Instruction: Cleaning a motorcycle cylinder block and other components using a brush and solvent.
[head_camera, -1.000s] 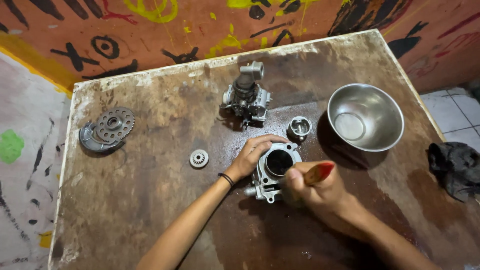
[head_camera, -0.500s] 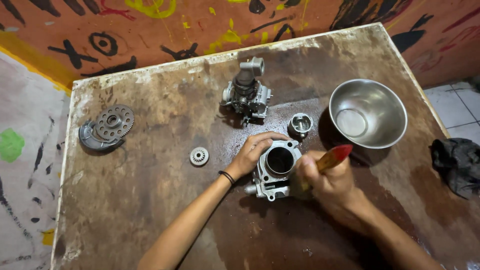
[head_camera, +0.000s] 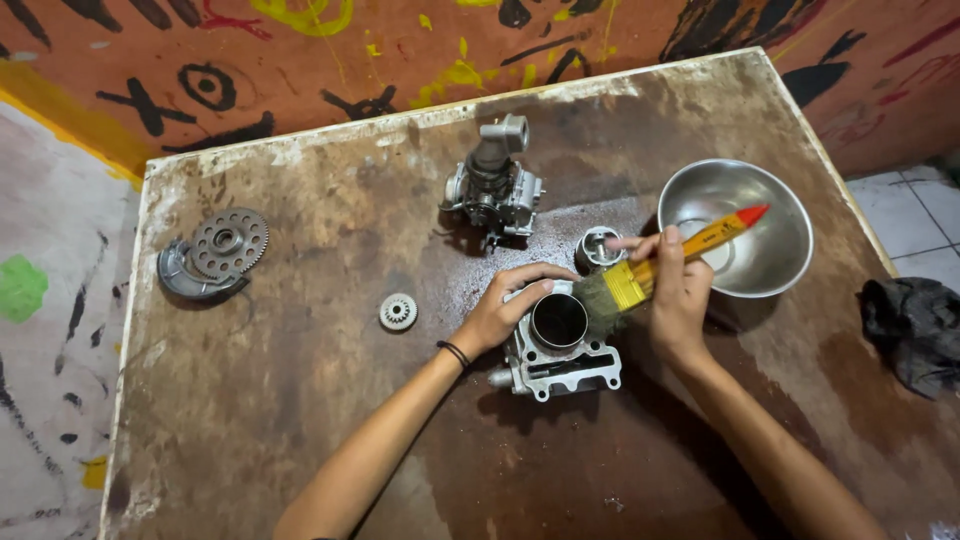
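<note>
My left hand (head_camera: 500, 312) holds the metal engine block (head_camera: 560, 345) in the middle of the tabletop (head_camera: 300, 400), fingers curled over its far rim. My right hand (head_camera: 678, 295) pinches the yellow brush (head_camera: 665, 262) tight. A moment ago the bristles were down in the round hole; now they are up at the right rim, handle pointing to the silver bowl (head_camera: 760, 250). I think the inside got its scrub.

The cylinder block (head_camera: 560, 345) was placed centrally on the table (head_camera: 300, 440), the piston (head_camera: 598, 248) behind it, the bowl (head_camera: 760, 225) right, the small gear (head_camera: 398, 312) left.
</note>
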